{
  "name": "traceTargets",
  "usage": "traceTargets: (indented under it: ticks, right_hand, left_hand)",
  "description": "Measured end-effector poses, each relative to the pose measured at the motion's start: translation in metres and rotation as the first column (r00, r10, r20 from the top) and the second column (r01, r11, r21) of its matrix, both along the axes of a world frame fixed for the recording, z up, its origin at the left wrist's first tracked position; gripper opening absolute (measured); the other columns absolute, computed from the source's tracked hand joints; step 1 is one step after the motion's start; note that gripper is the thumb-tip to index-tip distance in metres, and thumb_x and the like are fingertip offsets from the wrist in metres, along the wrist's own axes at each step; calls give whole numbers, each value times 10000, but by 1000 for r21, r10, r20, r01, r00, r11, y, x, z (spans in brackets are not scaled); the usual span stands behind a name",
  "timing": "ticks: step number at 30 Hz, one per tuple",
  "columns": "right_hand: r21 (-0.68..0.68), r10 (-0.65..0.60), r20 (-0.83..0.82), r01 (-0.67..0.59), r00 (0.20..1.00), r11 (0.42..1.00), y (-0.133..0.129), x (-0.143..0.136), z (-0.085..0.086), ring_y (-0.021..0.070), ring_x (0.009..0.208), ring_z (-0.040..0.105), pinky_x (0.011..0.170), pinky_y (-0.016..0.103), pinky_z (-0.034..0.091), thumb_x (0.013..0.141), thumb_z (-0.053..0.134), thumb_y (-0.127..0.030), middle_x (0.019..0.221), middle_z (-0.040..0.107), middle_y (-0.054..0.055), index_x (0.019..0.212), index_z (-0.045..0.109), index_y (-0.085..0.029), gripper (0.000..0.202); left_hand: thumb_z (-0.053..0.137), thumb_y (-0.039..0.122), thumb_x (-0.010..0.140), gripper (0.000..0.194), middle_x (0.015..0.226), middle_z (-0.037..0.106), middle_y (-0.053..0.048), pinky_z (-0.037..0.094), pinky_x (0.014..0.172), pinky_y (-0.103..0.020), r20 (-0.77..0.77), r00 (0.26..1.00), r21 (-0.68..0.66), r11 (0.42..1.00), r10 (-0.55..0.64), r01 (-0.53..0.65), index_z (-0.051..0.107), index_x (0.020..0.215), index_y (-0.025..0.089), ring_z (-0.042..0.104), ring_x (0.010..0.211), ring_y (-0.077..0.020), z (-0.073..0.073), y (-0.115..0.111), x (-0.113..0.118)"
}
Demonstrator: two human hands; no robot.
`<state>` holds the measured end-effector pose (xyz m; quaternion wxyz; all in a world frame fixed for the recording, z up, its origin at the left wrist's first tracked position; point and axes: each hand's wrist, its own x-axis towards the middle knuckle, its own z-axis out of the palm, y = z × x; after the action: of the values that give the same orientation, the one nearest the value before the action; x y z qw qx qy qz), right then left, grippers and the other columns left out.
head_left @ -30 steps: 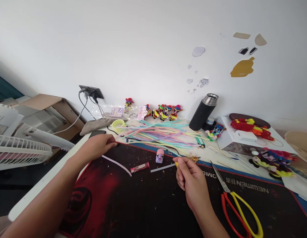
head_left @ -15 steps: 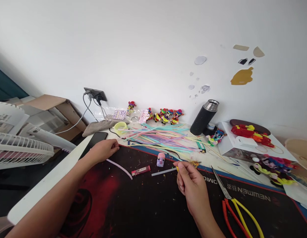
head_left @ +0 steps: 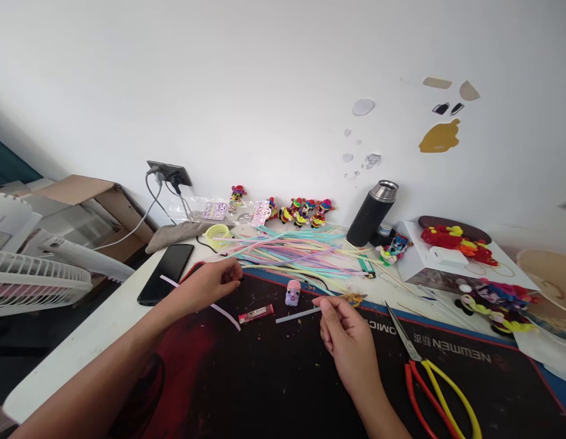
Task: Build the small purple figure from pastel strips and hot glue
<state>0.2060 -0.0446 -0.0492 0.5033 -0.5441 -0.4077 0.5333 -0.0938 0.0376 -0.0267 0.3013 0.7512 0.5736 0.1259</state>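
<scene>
My left hand [head_left: 214,283] is over the upper left of the dark mat, its fingers loosely curved with a gap to the thumb and nothing visible between them. A pale lilac fuzzy stem [head_left: 225,316] passes under it. My right hand [head_left: 346,329] is pinched, thumb against forefinger; what the fingertips hold is too small to make out. Just left of those fingertips lies a translucent whitish stick [head_left: 297,315], its right end reaching the hand. Between the hands a small pink-and-lilac figure [head_left: 292,293] stands upright, and a red lighter [head_left: 256,314] lies beside it.
Scissors [head_left: 417,360] with red and yellow handles lie open at right. Behind the mat are a heap of pastel fuzzy stems [head_left: 287,253], yellow tape [head_left: 217,235], a black flask [head_left: 371,213] and several fuzzy dolls [head_left: 305,213]. A phone [head_left: 166,274] and fan [head_left: 40,274] are left.
My left hand has moved right, away from the phone, and its fingers have spread from the thumb. My right hand stays pinched in nearly the same place. The view has shifted slightly.
</scene>
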Motion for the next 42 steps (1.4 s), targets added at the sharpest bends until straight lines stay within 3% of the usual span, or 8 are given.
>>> traceTargets:
  ticks: [5,12,18,27,34,42]
  right_hand:
    - [46,15,72,-19,997,999,-3,-1,0,122,498,393,435,231,287,930,672,-654,563,443,-50,998,748,-161,503]
    - [95,39,217,-61,975,994,-5,-1,-1,140,517,418,466,248,316,981,608,-608,584,475,-35,1008,767,-170,467]
    - [160,62,360,-127,931,979,-6,-3,-2,168,571,548,500,257,380,1022,569,-530,652,629,14,992,775,-188,400]
    - [234,97,513,-248,853,940,-8,-5,3,200,826,752,738,263,515,1062,527,-408,929,807,35,1006,761,-234,297]
    - [232,111,584,-297,804,926,-11,-5,2,199,789,754,706,269,501,1067,519,-367,880,804,17,996,748,-246,269]
    - [253,136,642,-375,755,892,-11,-7,2,212,801,768,731,281,511,1069,515,-308,897,814,24,1005,741,-247,243]
  left_hand:
    - [560,387,922,292,854,643,5,469,680,-281,155,987,-60,997,-35,45,651,1143,220,611,752,-193,-6,-3,2]
    - [600,435,921,340,858,667,-13,492,704,-293,221,975,-166,984,-23,60,722,1139,205,633,790,-208,-7,-4,5]
    - [640,408,865,368,893,680,-20,537,718,-307,266,964,-225,974,21,41,706,1161,199,666,809,-215,-9,-4,5]
    - [648,404,877,294,867,680,-18,495,711,-318,137,991,-88,996,-11,23,732,1083,211,650,789,-220,-15,-4,12]
    - [645,357,882,264,854,671,-19,471,701,-318,35,997,-15,998,-67,68,745,1081,216,642,776,-219,-19,-1,18]
    - [638,354,894,306,891,687,-27,478,725,-322,-3,993,-20,993,-115,115,748,1144,216,646,799,-219,-23,2,16]
